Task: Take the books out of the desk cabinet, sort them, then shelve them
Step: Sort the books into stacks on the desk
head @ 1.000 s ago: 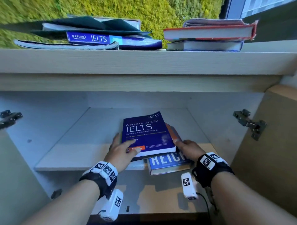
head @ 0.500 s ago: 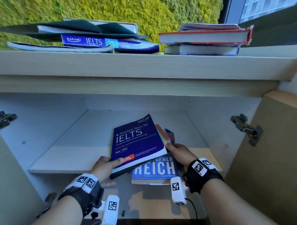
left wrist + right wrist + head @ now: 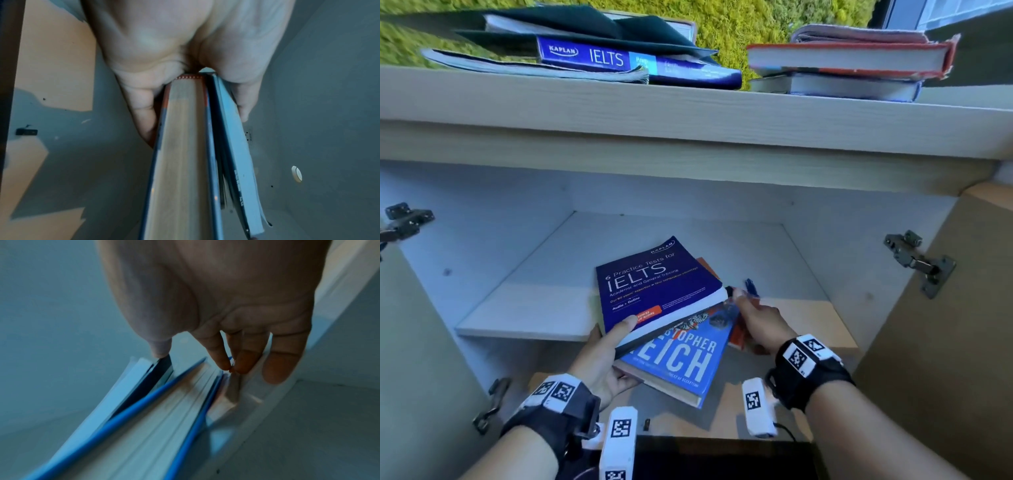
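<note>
Two hands share one load at the cabinet mouth. Left hand (image 3: pixel 599 363) grips the near corner of the stack: thumb on the IELTS book (image 3: pixel 654 284) cover, fingers under the Reich book (image 3: pixel 678 363); the left wrist view shows both volumes clamped between thumb and fingers. Right hand (image 3: pixel 756 322) steadies the far side, thumb tip on the top book's edge and fingertips (image 3: pixel 242 365) pinching lower edges. An orange-red book (image 3: pixel 738 337) shows just beside that hand; whether it is in the grip I cannot tell.

Judged step: drawing the stack out of the cabinet shelf (image 3: pixel 524 308). Doing it well means squeezing evenly so the fanned books do not slide, keeping the load level, and clearing the shelf lip before lifting toward the worktop (image 3: pixel 688 113).

Orientation: the stack lies flat, covers up, partly past the shelf's front edge. IELTS book's long axis runs near-left to far-right, title head toward the cabinet back. Reich book is skewed under it, its near corner jutting toward the person.

Farther off, two piles of books (image 3: pixel 852 61) lie flat on the worktop.
</note>
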A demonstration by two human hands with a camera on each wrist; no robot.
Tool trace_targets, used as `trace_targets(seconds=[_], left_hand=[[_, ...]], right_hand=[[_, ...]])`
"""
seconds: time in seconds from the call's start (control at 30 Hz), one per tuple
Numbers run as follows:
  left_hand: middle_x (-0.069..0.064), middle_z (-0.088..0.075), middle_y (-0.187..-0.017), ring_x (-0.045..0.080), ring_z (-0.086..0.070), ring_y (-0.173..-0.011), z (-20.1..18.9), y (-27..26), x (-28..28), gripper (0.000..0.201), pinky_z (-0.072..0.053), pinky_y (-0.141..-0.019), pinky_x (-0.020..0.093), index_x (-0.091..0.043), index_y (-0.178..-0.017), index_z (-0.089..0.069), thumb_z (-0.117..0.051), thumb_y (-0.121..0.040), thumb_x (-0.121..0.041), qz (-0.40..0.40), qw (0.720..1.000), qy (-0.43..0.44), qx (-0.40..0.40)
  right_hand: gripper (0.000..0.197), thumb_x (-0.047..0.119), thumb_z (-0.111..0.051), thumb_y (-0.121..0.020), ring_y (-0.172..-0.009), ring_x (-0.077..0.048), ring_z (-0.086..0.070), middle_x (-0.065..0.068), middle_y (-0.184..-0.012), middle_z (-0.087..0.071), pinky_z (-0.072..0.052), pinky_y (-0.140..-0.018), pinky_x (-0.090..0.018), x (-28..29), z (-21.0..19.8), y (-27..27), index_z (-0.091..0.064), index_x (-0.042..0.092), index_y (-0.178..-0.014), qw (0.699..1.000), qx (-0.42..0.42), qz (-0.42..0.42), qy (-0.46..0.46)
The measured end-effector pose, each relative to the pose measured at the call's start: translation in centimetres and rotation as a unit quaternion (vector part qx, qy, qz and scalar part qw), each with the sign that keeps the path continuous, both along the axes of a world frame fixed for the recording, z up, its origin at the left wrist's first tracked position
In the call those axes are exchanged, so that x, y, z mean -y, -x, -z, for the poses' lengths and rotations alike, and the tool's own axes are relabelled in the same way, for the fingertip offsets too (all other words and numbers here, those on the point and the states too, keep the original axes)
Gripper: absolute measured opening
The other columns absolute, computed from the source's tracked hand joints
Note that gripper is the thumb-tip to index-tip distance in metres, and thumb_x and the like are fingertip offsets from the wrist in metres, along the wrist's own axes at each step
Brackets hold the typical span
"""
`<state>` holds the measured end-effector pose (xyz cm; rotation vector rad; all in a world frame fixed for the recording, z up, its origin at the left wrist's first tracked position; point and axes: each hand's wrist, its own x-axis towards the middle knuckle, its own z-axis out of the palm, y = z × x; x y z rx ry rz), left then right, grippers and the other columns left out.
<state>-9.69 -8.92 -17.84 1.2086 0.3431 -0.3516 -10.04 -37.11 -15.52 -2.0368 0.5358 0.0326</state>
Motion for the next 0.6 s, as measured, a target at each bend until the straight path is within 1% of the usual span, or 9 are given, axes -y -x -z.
trace_targets(seconds=[0.07,0.13,0.2,0.23,0.3,0.37,0.43,0.5,0.6], left_hand=[[0.016,-0.077,-0.107,0.034,-0.077,-0.088,0.2,-0.1,-0.1,0.05,-0.061,-0.07,0.051,-0.026,-0.128,-0.055,-0.077,-0.085,-0.039,0.004,1.0,-0.004,0.007],[0.015,-0.078,-0.104,0.032,-0.077,-0.083,0.4,-0.4,-0.8,0.05,-0.061,-0.066,0.046,-0.026,-0.129,-0.055,-0.076,-0.086,-0.041,0.0,1.0,-0.019,0.018],[0.015,-0.078,-0.103,0.031,-0.077,-0.082,0.5,-0.7,-1.5,0.05,-0.061,-0.065,0.045,-0.026,-0.13,-0.054,-0.075,-0.087,-0.041,0.008,0.999,-0.028,0.026],[0.015,-0.078,-0.104,0.031,-0.077,-0.082,0.5,-0.8,-1.7,0.049,-0.061,-0.065,0.045,-0.026,-0.13,-0.054,-0.074,-0.088,-0.04,0.015,0.999,-0.028,0.029],[0.015,-0.078,-0.104,0.031,-0.077,-0.08,0.5,-1.0,-2.1,0.045,-0.061,-0.065,0.047,-0.026,-0.129,-0.054,-0.073,-0.09,-0.037,0.03,0.999,-0.027,0.035],[0.013,-0.079,-0.101,0.03,-0.077,-0.078,0.3,-1.2,-2.3,0.043,-0.061,-0.067,0.049,-0.028,-0.128,-0.052,-0.072,-0.091,-0.035,0.045,0.997,-0.04,0.048],[0.011,-0.079,-0.099,0.029,-0.078,-0.079,-0.1,-1.4,-2.5,0.042,-0.062,-0.07,0.052,-0.032,-0.127,-0.05,-0.073,-0.091,-0.033,0.065,0.994,-0.058,0.061],[0.011,-0.079,-0.102,0.031,-0.078,-0.085,-0.7,-1.8,-2.9,0.043,-0.062,-0.074,0.054,-0.035,-0.127,-0.049,-0.073,-0.091,-0.031,0.086,0.992,-0.068,0.061],[0.012,-0.077,-0.108,0.033,-0.078,-0.087,-1.8,-1.4,-3.7,0.045,-0.062,-0.071,0.053,-0.038,-0.127,-0.048,-0.074,-0.091,-0.031,0.114,0.99,-0.074,0.038]], right_hand=[[0.087,0.087,-0.041,-0.077,-0.075,-0.021,-0.067,-0.016,-0.108,-0.069,-0.054,-0.064,-0.031,-1.1,0.6,1.5,-0.07,0.011,-0.107,0.999,0.029,-0.004,0.024],[0.065,0.071,-0.048,-0.092,-0.073,-0.019,-0.068,-0.007,-0.095,-0.076,-0.056,-0.073,-0.038,-2.3,1.8,3.6,-0.073,0.01,-0.095,0.997,0.078,-0.004,0.004],[0.058,0.064,-0.053,-0.094,-0.07,-0.018,-0.064,0.0,-0.081,-0.073,-0.05,-0.069,-0.037,-3.3,3.2,5.6,-0.072,0.01,-0.089,0.994,0.098,0.017,-0.044],[0.056,0.066,-0.057,-0.091,-0.071,-0.018,-0.061,0.0,-0.081,-0.068,-0.048,-0.068,-0.036,-3.6,3.9,6.2,-0.071,0.012,-0.09,0.99,0.09,0.044,-0.096],[0.061,0.074,-0.062,-0.083,-0.082,-0.019,-0.063,-0.002,-0.09,-0.064,-0.051,-0.072,-0.036,-4.4,4.8,6.5,-0.065,0.016,-0.102,0.966,0.03,0.082,-0.242],[0.069,0.079,-0.06,-0.08,-0.1,-0.025,-0.068,-0.006,-0.102,-0.074,-0.054,-0.087,-0.041,-5.7,4.7,5.7,-0.064,0.017,-0.109,0.924,-0.017,0.072,-0.376],[0.069,0.076,-0.055,-0.085,-0.113,-0.032,-0.069,-0.011,-0.111,-0.078,-0.052,-0.101,-0.047,-7.3,3.9,4.8,-0.068,0.015,-0.116,0.877,0.008,0.07,-0.475],[0.068,0.07,-0.053,-0.089,-0.121,-0.034,-0.068,-0.013,-0.121,-0.076,-0.051,-0.105,-0.053,-8.7,3.1,4.2,-0.066,0.016,-0.129,0.846,0.05,0.105,-0.52],[0.068,0.065,-0.053,-0.09,-0.123,-0.034,-0.066,-0.015,-0.125,-0.074,-0.047,-0.11,-0.056,-10.2,2.0,5.4,-0.06,0.017,-0.137,0.834,0.059,0.14,-0.531]])
